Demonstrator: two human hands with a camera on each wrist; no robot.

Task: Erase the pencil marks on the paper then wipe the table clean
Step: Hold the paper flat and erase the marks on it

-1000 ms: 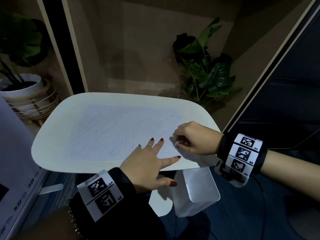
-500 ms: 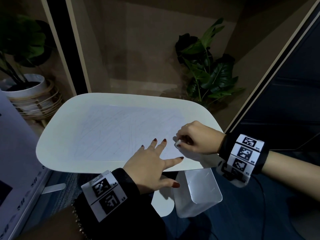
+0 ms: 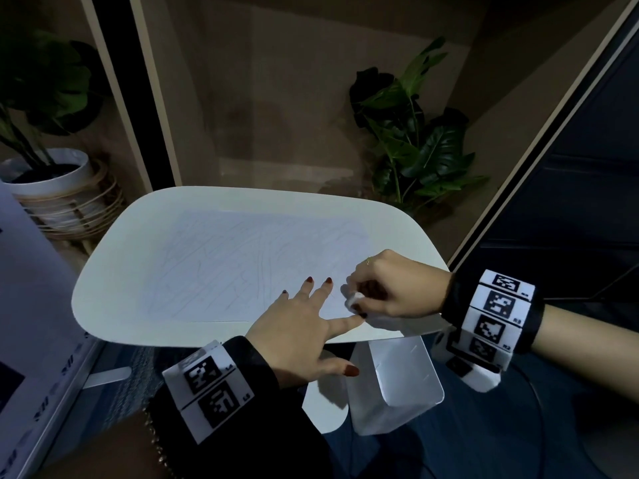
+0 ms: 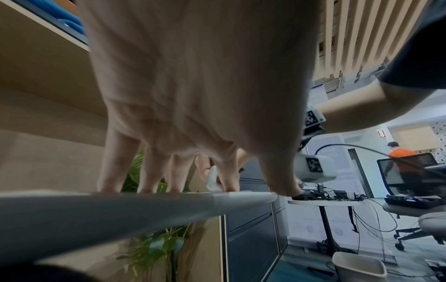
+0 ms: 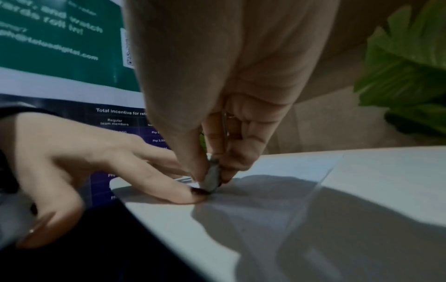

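At nine o'clock of the head view a potted plant [image 3: 45,133] stands in a white pot on the floor. The white table [image 3: 114,271] fills the centre, and the paper [image 3: 242,261] with faint pencil marks lies flat on it. At six o'clock the left hand [image 3: 304,333] presses on the paper's near right part, fingers straight and spread apart, thumb hanging off the table's near edge. Just beside it at four o'clock the right hand [image 3: 397,288] pinches a small white eraser [image 3: 353,299] between thumb and curled fingers, its tip touching the paper next to the left index finger. At one o'clock a leafy plant [image 3: 415,133] stands behind the table.
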